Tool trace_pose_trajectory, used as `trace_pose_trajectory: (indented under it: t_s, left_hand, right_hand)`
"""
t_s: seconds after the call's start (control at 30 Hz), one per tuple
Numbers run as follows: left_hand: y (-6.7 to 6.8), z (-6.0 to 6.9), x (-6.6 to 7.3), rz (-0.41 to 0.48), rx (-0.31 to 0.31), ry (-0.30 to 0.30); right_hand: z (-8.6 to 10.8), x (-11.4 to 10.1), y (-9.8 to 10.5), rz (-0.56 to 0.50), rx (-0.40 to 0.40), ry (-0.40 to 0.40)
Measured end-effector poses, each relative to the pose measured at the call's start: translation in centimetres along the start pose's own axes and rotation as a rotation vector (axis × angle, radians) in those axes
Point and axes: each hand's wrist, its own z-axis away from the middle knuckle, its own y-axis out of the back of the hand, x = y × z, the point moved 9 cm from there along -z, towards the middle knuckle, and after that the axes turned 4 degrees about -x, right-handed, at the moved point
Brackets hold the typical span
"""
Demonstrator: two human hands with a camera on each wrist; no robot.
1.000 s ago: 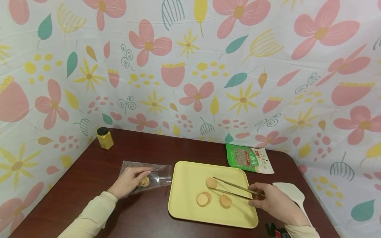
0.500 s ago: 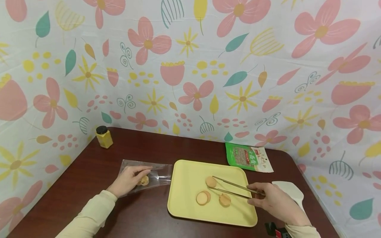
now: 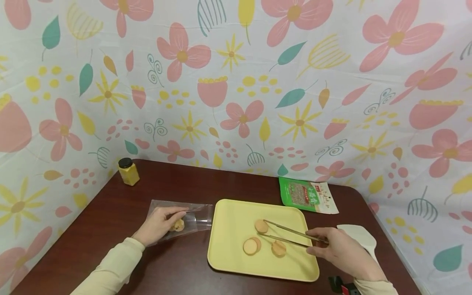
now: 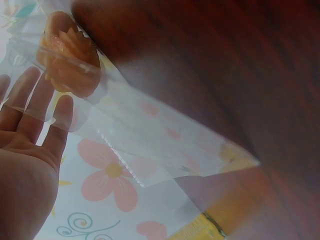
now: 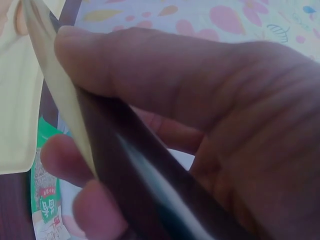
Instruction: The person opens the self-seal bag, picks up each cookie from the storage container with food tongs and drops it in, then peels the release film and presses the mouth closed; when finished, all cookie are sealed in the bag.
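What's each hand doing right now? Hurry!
Left hand: open, touching the clear plastic bag.
Right hand: closed, holding the long, shiny metal tongs.

Pale yellow tray [image 3: 230, 219] on the dark red-brown worktop [image 3: 173, 266], tan round pieces [image 3: 250, 246] across its middle, brassy tongs [image 3: 291, 230] over its right edge, a clear bag [image 3: 203, 213] by its left! Mustard yellow for the jar [image 3: 130, 176] at the worktop's far left corner, black for its lid [image 3: 125, 162], green and white for the packet [image 3: 307, 197] near the far right corner; behind the far edge, a white backdrop [image 3: 236, 90] in pink, yellow and teal flowers and leaves.
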Motion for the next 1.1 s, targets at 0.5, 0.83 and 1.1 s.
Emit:
trace_pose_trajectory:
  t_s: [0.5,0.83,1.1]
  left_hand:
    - [-0.27,-0.03,-0.11,0.027,-0.021,0.015]
    - [-0.20,-0.17,0.01,0.023,-0.031,0.030]
    - [-0.38,-0.17,-0.12,0.038,-0.045,0.042]
  right_hand:
    - [0.47,-0.57,0.65,0.080,0.044,0.048]
    - [0.36,-0.57,0.13,0.025,-0.028,0.029]
    - [0.24,-0.46,-0.08,0.039,-0.023,0.055]
